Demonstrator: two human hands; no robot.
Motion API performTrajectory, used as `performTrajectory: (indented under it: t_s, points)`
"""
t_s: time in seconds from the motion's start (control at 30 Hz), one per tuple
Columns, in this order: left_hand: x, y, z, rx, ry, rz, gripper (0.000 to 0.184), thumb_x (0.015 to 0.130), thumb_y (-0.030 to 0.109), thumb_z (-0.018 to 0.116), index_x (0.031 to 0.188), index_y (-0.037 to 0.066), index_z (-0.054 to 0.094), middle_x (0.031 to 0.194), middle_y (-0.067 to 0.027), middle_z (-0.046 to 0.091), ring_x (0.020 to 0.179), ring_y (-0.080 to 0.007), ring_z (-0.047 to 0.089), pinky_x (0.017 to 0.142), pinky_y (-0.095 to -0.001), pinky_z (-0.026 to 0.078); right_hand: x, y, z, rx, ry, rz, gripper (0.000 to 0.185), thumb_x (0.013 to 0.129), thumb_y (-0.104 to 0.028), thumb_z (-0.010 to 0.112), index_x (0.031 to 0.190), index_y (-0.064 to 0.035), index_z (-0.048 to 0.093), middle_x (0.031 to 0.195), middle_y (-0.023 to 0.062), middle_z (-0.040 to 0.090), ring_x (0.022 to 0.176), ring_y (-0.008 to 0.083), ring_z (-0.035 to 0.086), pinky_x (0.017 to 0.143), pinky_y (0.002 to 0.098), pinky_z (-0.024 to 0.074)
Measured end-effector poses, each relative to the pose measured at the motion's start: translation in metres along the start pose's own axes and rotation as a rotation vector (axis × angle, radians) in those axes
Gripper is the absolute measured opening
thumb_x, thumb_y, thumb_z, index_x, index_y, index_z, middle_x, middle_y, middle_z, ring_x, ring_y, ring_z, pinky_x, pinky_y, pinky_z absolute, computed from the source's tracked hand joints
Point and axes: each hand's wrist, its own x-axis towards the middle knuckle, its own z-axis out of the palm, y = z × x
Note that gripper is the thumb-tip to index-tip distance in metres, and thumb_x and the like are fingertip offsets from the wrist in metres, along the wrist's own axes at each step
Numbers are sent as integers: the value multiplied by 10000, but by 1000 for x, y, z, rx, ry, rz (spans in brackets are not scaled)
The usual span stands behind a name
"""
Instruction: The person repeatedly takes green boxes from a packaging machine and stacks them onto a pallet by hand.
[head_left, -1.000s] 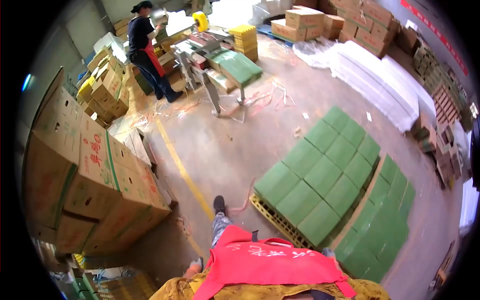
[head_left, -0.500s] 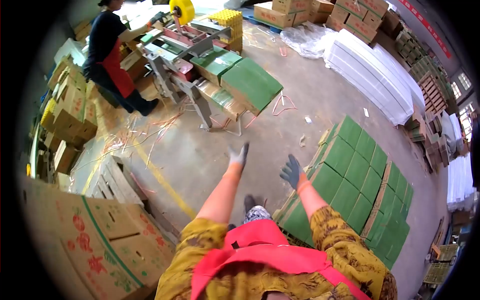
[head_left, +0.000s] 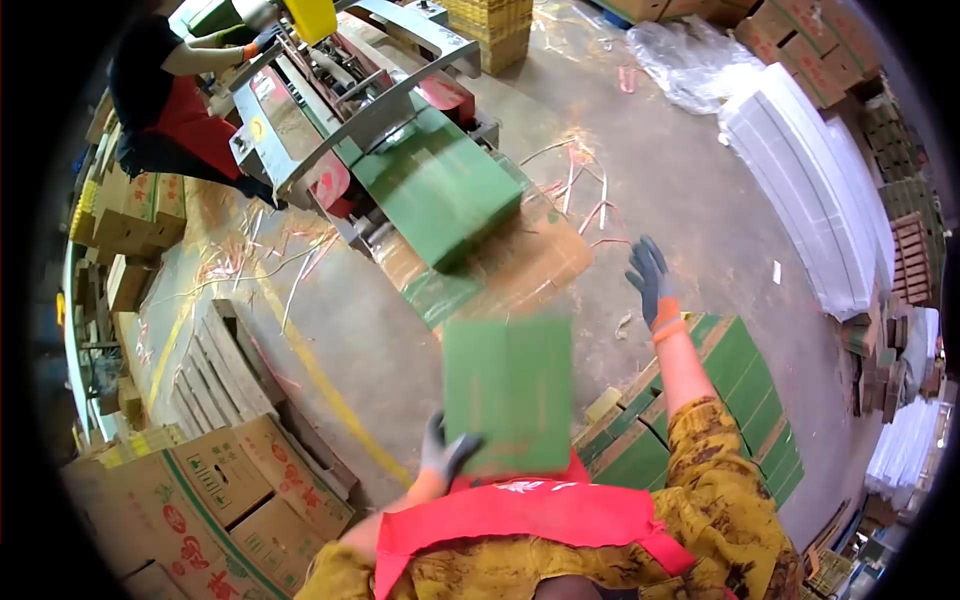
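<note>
Before the red apron, a square-faced green carton, blurred and faintly streaked with tan, is touched at its lower left edge by the gloved left hand, whose grip cannot be judged; the right hand is held open, apart from it.

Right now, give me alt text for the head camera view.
A gloved left hand holds a green box in front of the wearer's red apron; the gloved right hand is stretched out, open and empty. Ahead, a second green box sits at the near end of a machine, with a co-worker beside it.
</note>
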Motion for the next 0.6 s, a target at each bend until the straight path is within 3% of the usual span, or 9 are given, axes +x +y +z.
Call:
performTrajectory:
  t_s: [0.1,0.2,0.23,0.27,0.3,0.33,0.37,0.47,0.6]
  points:
    - [-79,55,-34,-20,222,-270,642,744,160,735,1279,-9,422,1187,-146,541,1057,-234,548,901,-373,457,52,-38,76,-220,-255,-124,768,865,-409,614,1423,-2,278,1394,170,414,1280,233,418,1040,369,339]
    - [-83,81,-43,-238,398,-137,585,774,172,699,1268,-7,441,1176,-128,546,1036,-248,555,893,-366,454,101,-45,142,-820,-475,-228,946,785,-527,654,1418,47,248,1408,222,381,1297,294,390,1056,347,319]
    - [-73,67,-58,-5,378,9,574,786,179,690,1271,0,441,1175,-119,546,1035,-241,553,893,-358,452,107,-39,159,-898,-514,-195,997,751,-573,664,1419,41,249,1413,229,372,1304,307,377,1059,354,315]
    - [-53,33,-79,231,346,149,562,798,186,680,1275,7,442,1175,-110,546,1034,-234,551,893,-350,450,92,-53,168,-778,-838,-146,1075,697,-639,663,1422,35,244,1435,238,331,1348,326,303,1086,375,281]
    - [-42,37,-76,133,348,159,544,815,194,665,1279,18,443,1180,-98,544,1042,-224,546,896,-342,447,84,-21,156,-1145,-750,-237,1076,675,-676,648,1427,-6,266,1451,237,299,1375,359,223,1115,403,229]
    - [-31,41,-72,34,350,169,526,831,201,651,1283,29,444,1186,-87,542,1049,-214,540,900,-334,443,74,3,140,-1216,-651,-212,1049,678,-660,652,1430,-33,276,1467,234,262,1383,386,174,1135,420,181]
    - [-5,72,-48,-407,384,58,500,853,209,631,1288,45,447,1197,-72,537,1066,-201,531,907,-325,439,54,15,119,-1271,-679,-265,1049,676,-644,662,1438,-44,263,1485,221,230,1385,385,169,1141,415,164]
    - [13,80,-54,-355,228,-84,479,874,218,610,1298,69,443,1210,-52,526,1076,-177,524,909,-317,442,-11,31,81,-418,-539,-79,1078,641,-459,800,1445,-30,223,1476,162,274,1356,288,277,1114,379,246]
    - [11,43,-63,-343,151,-224,497,902,335,570,1300,68,439,1197,-52,541,1058,-173,542,907,-317,451,-56,32,38,-385,-425,86,1012,665,-328,818,1436,-39,230,1416,123,349,1300,233,346,1072,355,311]
